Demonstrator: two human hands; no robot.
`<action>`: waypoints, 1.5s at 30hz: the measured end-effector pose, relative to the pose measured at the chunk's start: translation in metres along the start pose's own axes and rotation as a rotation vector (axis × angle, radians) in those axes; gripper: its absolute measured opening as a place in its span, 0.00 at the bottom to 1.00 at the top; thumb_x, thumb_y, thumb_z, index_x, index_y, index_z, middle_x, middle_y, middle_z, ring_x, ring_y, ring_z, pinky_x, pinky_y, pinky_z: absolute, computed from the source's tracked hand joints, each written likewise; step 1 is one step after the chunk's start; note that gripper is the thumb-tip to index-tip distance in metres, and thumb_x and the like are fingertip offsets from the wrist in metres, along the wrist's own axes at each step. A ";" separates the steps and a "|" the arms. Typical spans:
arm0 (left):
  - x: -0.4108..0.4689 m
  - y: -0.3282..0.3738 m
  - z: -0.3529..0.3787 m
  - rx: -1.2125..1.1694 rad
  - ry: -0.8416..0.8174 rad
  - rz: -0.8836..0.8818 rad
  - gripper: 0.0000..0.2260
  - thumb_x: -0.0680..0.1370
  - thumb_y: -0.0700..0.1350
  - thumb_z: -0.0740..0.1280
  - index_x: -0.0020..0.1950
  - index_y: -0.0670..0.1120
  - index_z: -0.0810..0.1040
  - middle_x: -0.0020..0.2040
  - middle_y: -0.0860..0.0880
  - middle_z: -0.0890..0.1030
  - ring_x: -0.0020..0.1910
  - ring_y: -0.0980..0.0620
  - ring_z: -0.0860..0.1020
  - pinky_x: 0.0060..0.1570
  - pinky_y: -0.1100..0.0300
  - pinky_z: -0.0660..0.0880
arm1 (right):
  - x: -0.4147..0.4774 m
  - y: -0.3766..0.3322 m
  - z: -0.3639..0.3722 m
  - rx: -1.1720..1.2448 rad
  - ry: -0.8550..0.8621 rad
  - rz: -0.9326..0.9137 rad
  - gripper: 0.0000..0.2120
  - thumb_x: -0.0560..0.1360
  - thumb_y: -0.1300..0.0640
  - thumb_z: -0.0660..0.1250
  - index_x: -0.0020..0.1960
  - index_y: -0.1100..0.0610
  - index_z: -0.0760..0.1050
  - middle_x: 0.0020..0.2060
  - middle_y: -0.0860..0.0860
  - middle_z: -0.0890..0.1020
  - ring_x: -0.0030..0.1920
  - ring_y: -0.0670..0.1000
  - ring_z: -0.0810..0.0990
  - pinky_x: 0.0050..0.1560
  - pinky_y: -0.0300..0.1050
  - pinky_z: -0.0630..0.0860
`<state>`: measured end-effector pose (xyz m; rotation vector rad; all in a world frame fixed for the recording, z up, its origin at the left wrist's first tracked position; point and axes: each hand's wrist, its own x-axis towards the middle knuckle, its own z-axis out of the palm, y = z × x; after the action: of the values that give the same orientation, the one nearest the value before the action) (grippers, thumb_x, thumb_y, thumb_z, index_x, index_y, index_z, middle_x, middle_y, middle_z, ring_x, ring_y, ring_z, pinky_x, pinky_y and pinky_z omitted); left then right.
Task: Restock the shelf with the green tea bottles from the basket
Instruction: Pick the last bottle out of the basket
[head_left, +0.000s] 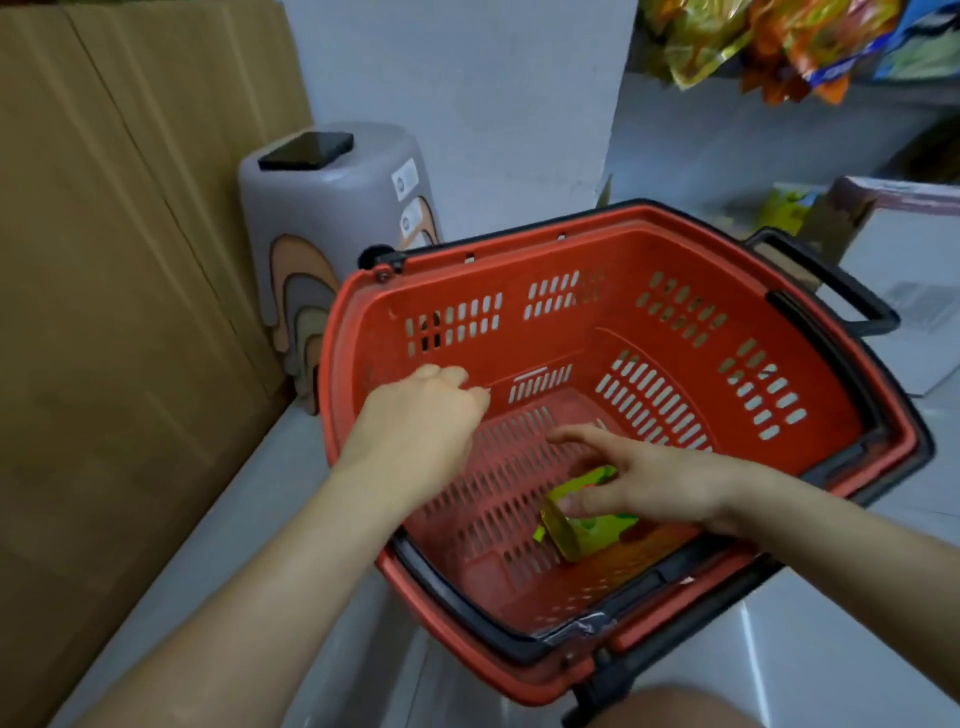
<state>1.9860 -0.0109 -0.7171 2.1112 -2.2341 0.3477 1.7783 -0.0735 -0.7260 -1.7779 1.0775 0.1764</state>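
Observation:
A red plastic basket (571, 249) with black handles sits on the pale floor, filling the middle of the head view. One green tea bottle (582, 530) with a yellow-green label lies on its side on the slotted bottom near the front right. My right hand (639, 480) reaches over it with fingers spread, fingertips touching the bottle's top side. My left hand (415, 426) hovers inside the basket's left side, fingers curled with nothing in them. The rest of the basket floor is bare.
A grey stool (332, 208) with a black phone (306, 150) on top stands behind the basket on the left. Brown cardboard (119, 260) lines the left wall. Shelves with bright snack bags (779, 47) and boxes (893, 249) are at the right.

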 end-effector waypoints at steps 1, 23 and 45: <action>-0.003 0.003 -0.001 -0.014 -0.011 0.013 0.14 0.78 0.45 0.57 0.62 0.51 0.72 0.60 0.51 0.75 0.60 0.47 0.73 0.46 0.52 0.75 | 0.008 0.001 -0.009 -0.083 -0.035 0.044 0.37 0.73 0.46 0.70 0.75 0.39 0.54 0.67 0.47 0.68 0.59 0.48 0.75 0.53 0.42 0.78; 0.112 0.137 0.144 -0.508 -0.775 -0.009 0.24 0.72 0.53 0.73 0.62 0.41 0.74 0.59 0.44 0.79 0.57 0.44 0.77 0.50 0.60 0.71 | 0.040 0.093 -0.050 -0.235 0.461 0.169 0.24 0.76 0.58 0.64 0.72 0.55 0.68 0.65 0.56 0.77 0.60 0.55 0.78 0.58 0.44 0.74; 0.099 0.104 0.132 -0.644 -0.660 -0.378 0.33 0.59 0.56 0.78 0.62 0.52 0.75 0.52 0.51 0.82 0.50 0.50 0.81 0.50 0.60 0.77 | 0.056 0.103 -0.075 -0.154 0.214 0.036 0.32 0.73 0.44 0.70 0.74 0.48 0.63 0.68 0.53 0.74 0.66 0.51 0.74 0.67 0.45 0.69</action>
<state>1.8919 -0.1289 -0.8408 2.3468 -1.7110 -1.0668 1.7103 -0.1768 -0.7907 -1.9488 1.2773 0.0944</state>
